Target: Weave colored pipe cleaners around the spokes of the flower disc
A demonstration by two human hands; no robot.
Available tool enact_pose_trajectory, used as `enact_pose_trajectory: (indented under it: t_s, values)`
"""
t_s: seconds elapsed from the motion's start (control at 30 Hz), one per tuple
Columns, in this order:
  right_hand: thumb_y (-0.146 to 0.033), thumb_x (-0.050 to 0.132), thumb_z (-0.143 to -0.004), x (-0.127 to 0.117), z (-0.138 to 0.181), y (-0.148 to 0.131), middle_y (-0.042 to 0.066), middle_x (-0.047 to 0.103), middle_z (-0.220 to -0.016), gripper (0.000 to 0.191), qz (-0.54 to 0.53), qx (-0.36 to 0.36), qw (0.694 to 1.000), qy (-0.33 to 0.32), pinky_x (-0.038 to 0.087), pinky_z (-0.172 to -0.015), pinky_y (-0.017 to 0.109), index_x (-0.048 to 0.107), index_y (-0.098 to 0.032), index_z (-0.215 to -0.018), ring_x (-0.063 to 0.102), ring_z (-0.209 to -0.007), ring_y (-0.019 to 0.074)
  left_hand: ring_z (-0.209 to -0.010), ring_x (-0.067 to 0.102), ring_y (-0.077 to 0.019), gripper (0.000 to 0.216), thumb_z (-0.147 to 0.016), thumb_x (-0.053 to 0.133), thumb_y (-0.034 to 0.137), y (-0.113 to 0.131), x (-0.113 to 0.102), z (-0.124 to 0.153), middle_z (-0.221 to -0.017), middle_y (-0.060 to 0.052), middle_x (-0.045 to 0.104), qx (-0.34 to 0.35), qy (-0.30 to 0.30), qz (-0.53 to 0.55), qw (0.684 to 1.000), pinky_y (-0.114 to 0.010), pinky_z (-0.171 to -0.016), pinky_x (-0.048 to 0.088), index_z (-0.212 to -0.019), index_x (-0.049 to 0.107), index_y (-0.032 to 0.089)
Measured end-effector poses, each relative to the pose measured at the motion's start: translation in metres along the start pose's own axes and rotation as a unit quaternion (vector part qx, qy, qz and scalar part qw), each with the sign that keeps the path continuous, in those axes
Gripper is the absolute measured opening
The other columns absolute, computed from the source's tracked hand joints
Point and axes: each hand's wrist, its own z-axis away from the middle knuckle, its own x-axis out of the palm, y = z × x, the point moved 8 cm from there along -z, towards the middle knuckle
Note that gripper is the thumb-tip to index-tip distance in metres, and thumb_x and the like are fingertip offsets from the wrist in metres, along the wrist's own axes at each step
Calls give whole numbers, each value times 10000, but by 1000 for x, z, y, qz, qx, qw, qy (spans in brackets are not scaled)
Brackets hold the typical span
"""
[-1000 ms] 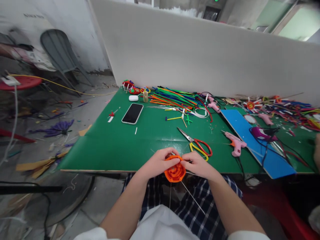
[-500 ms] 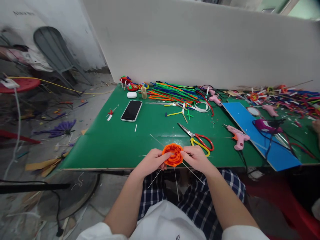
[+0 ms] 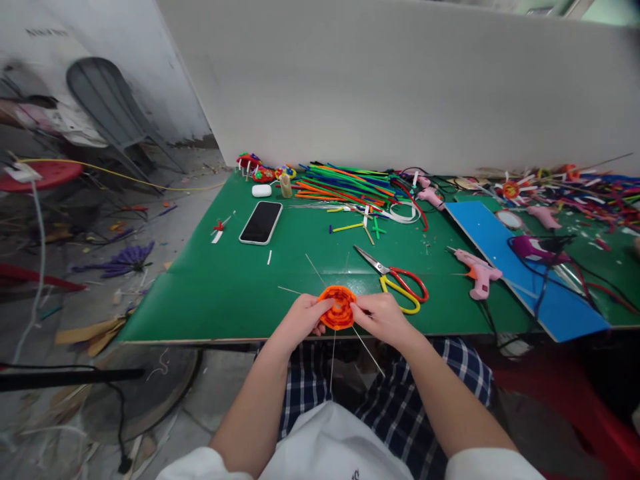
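Observation:
An orange and red disc of wound pipe cleaner (image 3: 339,298), with thin wire spokes sticking out around it, is held over the table's front edge. My left hand (image 3: 306,316) pinches its left rim, thumb on top and fingers underneath. On the opposite rim, my right hand (image 3: 381,316) grips it between thumb and fingers. Scissors (image 3: 395,277) with red and yellow handles lie just beyond my right hand. The disc's underside is hidden from me.
A phone (image 3: 261,223) and a white earbud case (image 3: 261,191) lie on the green table (image 3: 200,293). Behind are bundled pipe cleaners (image 3: 345,181). To the right lie a pink glue gun (image 3: 479,273), a blue board (image 3: 530,280) and a purple glue gun (image 3: 535,250) with trailing cords.
The disc has shifted slightly left and turned, so its wire spokes point in different directions. Both hands keep their hold, and my right hand has moved a little left with it.

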Motion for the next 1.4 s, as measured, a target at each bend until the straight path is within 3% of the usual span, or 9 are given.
enact_pose_trajectory:
  t_s: [0.07,0.17,0.27,0.5,0.67,0.8,0.93,1.2,1.4]
  values:
    - [-227,365,-772,-3,0,5,-42,277,-474,304,-12,13,999,31,199,-470,208,326,-153,-479,260,-448,56,-371,441,-71,396,-688,454,459,6,2,1,-396,11,476,22,-22,-15,999,-181,-404,359,-544,542,101]
    - [-242,352,-783,-8,0,12,-45,252,-462,335,-32,31,997,64,194,-453,211,314,-156,-461,243,-438,58,-459,509,-94,454,-715,405,478,11,13,8,-507,-46,577,48,-113,-73,990,-191,-467,388,-557,589,94]
    - [-269,356,-786,-7,-1,14,-45,263,-465,342,-45,35,997,54,196,-448,207,337,-153,-465,244,-440,57,-478,520,-100,512,-752,335,471,14,16,13,-529,-63,599,74,-150,-125,978,-197,-499,395,-522,604,100]
    - [-300,330,-811,1,-2,15,-15,427,-506,342,-49,41,998,-2,232,-474,208,458,-148,-533,348,-474,69,-429,489,-93,539,-761,316,456,14,18,8,-434,-49,556,87,-133,-119,980,-199,-502,395,-437,581,117]
    - [-281,354,-800,-2,0,15,-22,372,-484,332,-24,24,998,49,230,-486,223,433,-151,-505,318,-458,68,-392,472,-90,542,-751,336,468,11,18,-2,-382,-49,517,47,-99,-26,994,-195,-445,364,-395,532,110]
    - [-307,351,-799,-9,3,28,-27,328,-494,336,-110,87,985,105,240,-468,216,391,-156,-502,303,-465,71,-453,509,-96,523,-772,314,452,22,18,1,-504,-67,574,91,-101,16,991,-205,-472,381,-494,575,94]
    - [-348,380,-776,-15,8,44,-19,335,-501,324,-194,151,956,161,257,-457,214,411,-154,-519,309,-489,82,-551,540,-107,471,-773,312,447,29,21,7,-677,-81,612,134,-123,-15,983,-218,-526,409,-667,601,90]
    - [-377,406,-746,-8,9,58,0,431,-540,305,-268,197,926,181,306,-483,217,501,-139,-581,375,-528,98,-515,541,-126,681,-677,175,670,21,35,0,-655,-93,585,133,-122,35,983,-227,-457,398,-744,536,97]
    - [-384,419,-737,-8,10,64,-13,403,-506,321,-283,202,919,186,287,-456,210,476,-139,-538,359,-488,85,-499,520,-129,814,-545,91,778,33,30,1,-600,-70,542,207,-43,25,977,-230,-454,386,-710,521,106]
